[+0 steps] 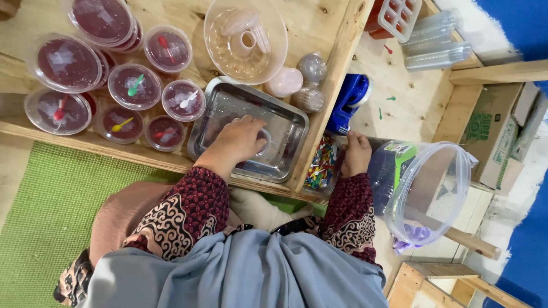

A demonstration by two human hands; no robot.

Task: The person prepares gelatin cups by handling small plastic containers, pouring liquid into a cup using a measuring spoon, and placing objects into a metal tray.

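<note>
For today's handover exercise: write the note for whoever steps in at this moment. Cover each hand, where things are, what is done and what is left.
Left hand: pressed flat on a small clear lid in the metal tray.
Right hand: fingers closed at the bag of coloured spoons; what it grips is unclear.
Done: nine lidded cups of red jelly stand left of the tray, most with a spoon on top.
Left: the piece under the left hand.

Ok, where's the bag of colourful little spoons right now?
In the head view, the bag of colourful spoons sits just right of the metal tray, against the wooden divider, by the right hand.
</note>
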